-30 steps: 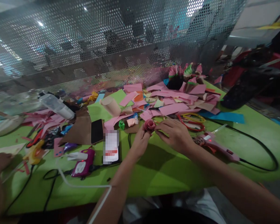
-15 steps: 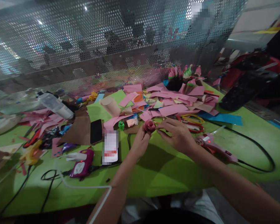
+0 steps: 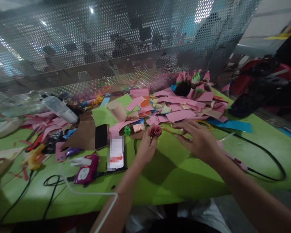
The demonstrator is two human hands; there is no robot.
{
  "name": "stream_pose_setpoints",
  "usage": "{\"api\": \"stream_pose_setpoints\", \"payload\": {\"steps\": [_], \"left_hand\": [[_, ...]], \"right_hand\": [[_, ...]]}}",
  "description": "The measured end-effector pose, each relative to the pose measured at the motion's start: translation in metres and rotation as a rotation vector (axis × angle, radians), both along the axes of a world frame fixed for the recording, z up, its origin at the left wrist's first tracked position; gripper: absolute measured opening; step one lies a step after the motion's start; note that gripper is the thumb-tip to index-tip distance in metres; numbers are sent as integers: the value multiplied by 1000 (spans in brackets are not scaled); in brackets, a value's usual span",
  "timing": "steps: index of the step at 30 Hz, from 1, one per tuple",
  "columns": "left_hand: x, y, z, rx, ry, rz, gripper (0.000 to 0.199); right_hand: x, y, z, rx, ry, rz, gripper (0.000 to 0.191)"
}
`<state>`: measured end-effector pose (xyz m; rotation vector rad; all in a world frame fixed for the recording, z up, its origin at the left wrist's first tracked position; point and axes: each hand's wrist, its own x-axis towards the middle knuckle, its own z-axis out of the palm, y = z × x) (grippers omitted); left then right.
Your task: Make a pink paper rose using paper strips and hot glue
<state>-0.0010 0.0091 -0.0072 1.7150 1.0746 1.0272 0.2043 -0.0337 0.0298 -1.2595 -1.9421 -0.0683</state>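
1. Left hand (image 3: 146, 147) pinches the rolled pink paper (image 3: 156, 130) above the surface's (image 3: 174, 186) middle, likely keeping its coils tight.
2. Right hand (image 3: 179, 130) hovers beside it; whether gripping anything, I cannot tell.
3. Corded pink tool (image 3: 238, 161) lies toward the right edge, presumably within reach.

Left hand (image 3: 147, 147) and right hand (image 3: 201, 139) bare, forearms (image 3: 242, 187) bare above green table (image 3: 181, 184). Below table's near edge: whitish, creased clothing (image 3: 219, 212), plus black cloth (image 3: 184, 226), garment type unclear. Thin, bent white cord (image 3: 108, 212) crosses left forearm, table's near side.
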Motion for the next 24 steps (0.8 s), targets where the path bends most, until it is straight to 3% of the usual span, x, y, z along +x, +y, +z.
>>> {"api": "stream_pose_setpoints", "payload": {"steps": [4, 7, 9, 12, 17, 21, 24], "left_hand": [[-1, 0, 1, 57, 38, -23, 43], [-1, 1, 1, 77, 45, -35, 45], [-1, 1, 1, 77, 35, -40, 46], [-2, 1, 1, 72, 0, -48, 45], [-4, 4, -1, 23, -18, -60, 46], [-5, 7, -8, -40, -79, -67, 47], [-4, 8, -12, -46, -111, -72, 46]], "right_hand": [[48, -36, -3, -44, -155, -135, 25], [91, -66, -18, -125, -268, -327, 22], [115, -83, -31, -174, -263, -375, 20], [136, -94, -52, -307, -148, -238, 27], [139, -81, -66, -465, 34, -310, 23], [122, -71, -52, -726, 330, -385, 31], [101, -71, -34, -844, 676, -340, 42]]}}
